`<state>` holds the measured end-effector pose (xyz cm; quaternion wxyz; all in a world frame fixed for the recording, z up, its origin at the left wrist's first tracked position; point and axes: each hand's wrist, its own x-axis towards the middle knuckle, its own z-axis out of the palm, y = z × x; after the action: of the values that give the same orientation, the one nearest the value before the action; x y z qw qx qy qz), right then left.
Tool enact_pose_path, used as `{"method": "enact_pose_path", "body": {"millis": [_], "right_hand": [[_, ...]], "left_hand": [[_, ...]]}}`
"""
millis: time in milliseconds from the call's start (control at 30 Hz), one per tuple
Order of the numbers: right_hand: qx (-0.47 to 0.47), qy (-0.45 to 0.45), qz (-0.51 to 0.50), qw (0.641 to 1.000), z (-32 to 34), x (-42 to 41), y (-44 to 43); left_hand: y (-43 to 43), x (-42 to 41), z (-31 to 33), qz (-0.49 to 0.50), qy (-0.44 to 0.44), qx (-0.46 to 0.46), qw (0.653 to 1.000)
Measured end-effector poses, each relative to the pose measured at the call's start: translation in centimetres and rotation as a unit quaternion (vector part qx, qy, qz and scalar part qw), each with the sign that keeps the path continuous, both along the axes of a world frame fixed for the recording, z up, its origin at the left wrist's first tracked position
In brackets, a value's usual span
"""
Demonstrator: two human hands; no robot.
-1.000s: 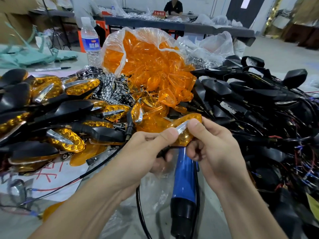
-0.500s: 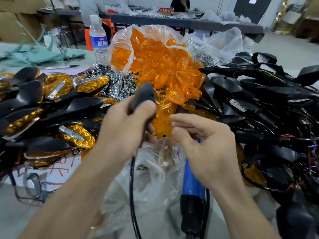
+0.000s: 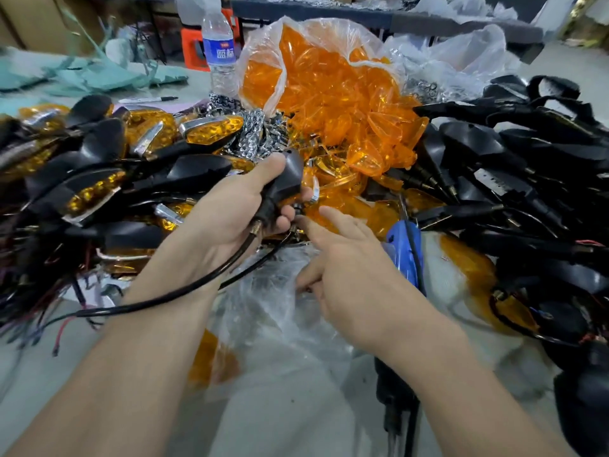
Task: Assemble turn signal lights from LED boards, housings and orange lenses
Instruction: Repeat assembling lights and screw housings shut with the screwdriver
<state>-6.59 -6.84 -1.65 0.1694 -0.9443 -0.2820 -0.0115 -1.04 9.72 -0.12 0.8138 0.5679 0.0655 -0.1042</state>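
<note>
We hold one black housing (image 3: 286,179) up over the middle of the counter (image 3: 26,367), just before the spilled orange lenses (image 3: 333,103).

Our left hand (image 3: 230,222) grips the housing by its stem, fingers curled round it, and its black cable (image 3: 184,289) trails back across our left wrist. Our right hand (image 3: 349,268) holds nothing: its fingers are loosely spread, the forefinger reaching toward the housing's stem above crumpled clear plastic (image 3: 276,311). Beside that hand lies a blue-handled tool (image 3: 403,255). The lenses spill from a clear bag, with chrome reflectors (image 3: 253,127) to their left. Finished lights (image 3: 211,133) are heaped on our left, bare black housings (image 3: 494,153) with wires on our right. A water bottle (image 3: 217,47) stands behind.
</note>
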Motion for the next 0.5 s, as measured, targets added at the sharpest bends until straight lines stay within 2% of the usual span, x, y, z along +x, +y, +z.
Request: {"method": "enact_pose_path", "body": {"millis": [233,500], "right_hand": [[-0.087,-0.043,0.008,0.995,-0.2,0.7,1.1],[-0.035,-0.059,-0.009,0.998,-1.2,-0.2,1.3]], "left_hand": [[-0.7,0.1,-0.6,0.011,-0.057,0.064,0.996],[-1.0,-0.5,-0.8,-0.013,-0.108,0.201,0.973]]}}
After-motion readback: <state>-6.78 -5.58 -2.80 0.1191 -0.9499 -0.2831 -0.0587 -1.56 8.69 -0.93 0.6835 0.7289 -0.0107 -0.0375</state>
